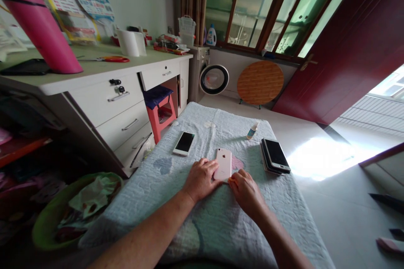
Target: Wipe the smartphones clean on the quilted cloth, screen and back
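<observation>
A pink phone [224, 163] lies back-up on the quilted cloth [202, 134] that covers the table. My left hand [201, 178] rests on the cloth with its fingers curled against the phone's left edge. My right hand [246, 189] is closed at the phone's near right corner, pinching a small orange thing that I cannot make out. A white phone [184, 143] lies screen-up to the left. A stack of dark phones [275, 155] sits to the right, and a small spray bottle [253, 130] stands just beyond it.
A white desk with drawers [120, 101] stands at the left with a red stool [160, 111] under it. A green basin of rags [72, 210] sits at lower left. A round wooden tabletop [260, 82] leans by the window, and a red door [347, 42] is open on the right.
</observation>
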The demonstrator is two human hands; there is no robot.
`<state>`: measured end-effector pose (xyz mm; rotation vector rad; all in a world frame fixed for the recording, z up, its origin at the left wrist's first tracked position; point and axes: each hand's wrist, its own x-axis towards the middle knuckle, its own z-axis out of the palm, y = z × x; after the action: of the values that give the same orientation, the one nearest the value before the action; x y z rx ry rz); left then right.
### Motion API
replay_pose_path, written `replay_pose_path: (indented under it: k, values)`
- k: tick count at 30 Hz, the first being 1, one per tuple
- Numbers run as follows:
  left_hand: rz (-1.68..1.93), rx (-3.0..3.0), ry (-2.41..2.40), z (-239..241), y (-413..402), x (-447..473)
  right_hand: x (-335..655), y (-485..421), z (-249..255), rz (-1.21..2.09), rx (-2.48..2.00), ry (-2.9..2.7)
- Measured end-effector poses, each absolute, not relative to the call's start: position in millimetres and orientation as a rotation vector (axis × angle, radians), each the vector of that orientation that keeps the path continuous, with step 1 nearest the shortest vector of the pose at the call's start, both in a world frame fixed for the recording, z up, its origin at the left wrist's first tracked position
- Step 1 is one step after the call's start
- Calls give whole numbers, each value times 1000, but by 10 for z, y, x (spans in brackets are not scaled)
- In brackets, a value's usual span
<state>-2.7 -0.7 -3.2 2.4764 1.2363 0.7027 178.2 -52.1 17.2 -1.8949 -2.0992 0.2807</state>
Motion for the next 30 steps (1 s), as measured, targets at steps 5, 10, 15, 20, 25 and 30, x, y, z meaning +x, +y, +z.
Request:
replay_pose_path:
  k: [5, 10, 15, 20, 25, 30]
  values:
    - [717, 2482, 1222, -37, 8, -36, 1788, -543, 232, 327, -1849, -2130]
    - [729, 2482, 1225, -66, 41, -39, 1792, -504, 223, 318, -1801, -2194]
    - [679, 2487, 1255, -111, 70, -38, 1720, -484, 235, 294, -1747, -2269]
    - [631, 2439, 1253, -48, 66, -48, 1544, -425, 204, 194, -1699, -2364]
    - [616, 2395, 1240, 18, 50, -60, 1359, -359, 134, 85, -1636, -2428]
    - [643, 2400, 1221, 11, 52, -68, 1323, -357, 113, 46, -1610, -2425]
